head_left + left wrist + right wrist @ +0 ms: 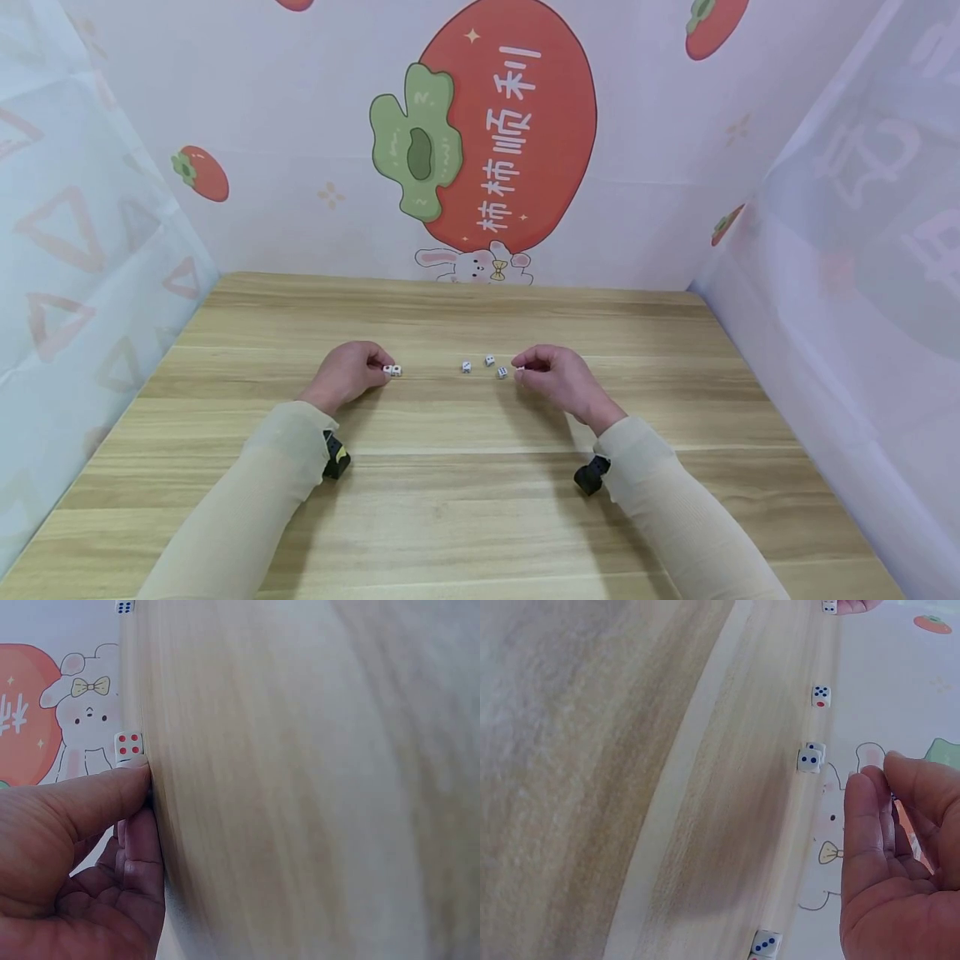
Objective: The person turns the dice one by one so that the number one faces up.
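My left hand [347, 373] is low over the table on the left, its thumb and fingertips pinching a small white die [387, 369]. Tight against that die's right side sits a second die [397, 371], which shows four red pips in the left wrist view. To the right, my right hand [557, 379] pinches a small white die [519, 368], mostly hidden by the fingertips. Just left of these fingertips lie three loose dice: one [467, 367] apart, and two [490, 360] close together. Beneath the right hand, the right wrist view shows another die [765, 943] with blue pips.
The wooden table [450, 517] ends at a printed cloth backdrop [300, 225] with a large red persimmon picture. Cloth walls [847, 275] rise along the left and right sides. A black wrist camera [592, 475] sits on each wrist.
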A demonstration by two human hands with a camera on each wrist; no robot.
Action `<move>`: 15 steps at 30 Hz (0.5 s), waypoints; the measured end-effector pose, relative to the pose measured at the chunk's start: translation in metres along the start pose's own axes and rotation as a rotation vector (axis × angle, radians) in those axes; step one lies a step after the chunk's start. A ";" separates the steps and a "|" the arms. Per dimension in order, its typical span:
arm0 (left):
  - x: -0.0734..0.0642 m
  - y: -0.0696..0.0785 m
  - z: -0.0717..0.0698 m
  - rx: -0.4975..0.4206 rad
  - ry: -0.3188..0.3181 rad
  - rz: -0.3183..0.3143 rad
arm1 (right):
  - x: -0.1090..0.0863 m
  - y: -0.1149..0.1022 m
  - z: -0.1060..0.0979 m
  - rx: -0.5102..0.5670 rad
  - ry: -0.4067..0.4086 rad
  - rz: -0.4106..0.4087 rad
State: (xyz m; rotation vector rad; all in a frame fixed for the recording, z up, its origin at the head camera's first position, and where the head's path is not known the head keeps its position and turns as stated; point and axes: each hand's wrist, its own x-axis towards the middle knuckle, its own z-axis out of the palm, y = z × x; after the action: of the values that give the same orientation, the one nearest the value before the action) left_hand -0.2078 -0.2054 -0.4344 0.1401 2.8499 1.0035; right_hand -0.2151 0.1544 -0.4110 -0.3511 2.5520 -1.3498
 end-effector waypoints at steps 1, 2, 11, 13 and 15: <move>0.000 0.000 0.000 0.000 0.000 -0.002 | 0.000 0.000 0.000 -0.001 0.000 0.005; 0.000 0.000 0.000 0.002 0.001 -0.004 | 0.000 0.000 0.000 -0.001 0.000 0.011; 0.000 0.000 0.000 0.003 0.001 -0.008 | 0.000 -0.001 0.001 0.002 -0.004 0.043; 0.000 0.000 0.000 0.005 0.001 -0.008 | 0.000 -0.001 0.001 -0.005 -0.004 0.048; 0.000 0.000 0.000 0.007 0.001 -0.008 | -0.001 -0.001 0.002 -0.012 -0.006 0.056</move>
State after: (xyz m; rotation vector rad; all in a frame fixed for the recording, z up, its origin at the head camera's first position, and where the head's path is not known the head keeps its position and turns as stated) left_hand -0.2078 -0.2054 -0.4341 0.1286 2.8521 0.9929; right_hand -0.2139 0.1525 -0.4107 -0.2826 2.5460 -1.3126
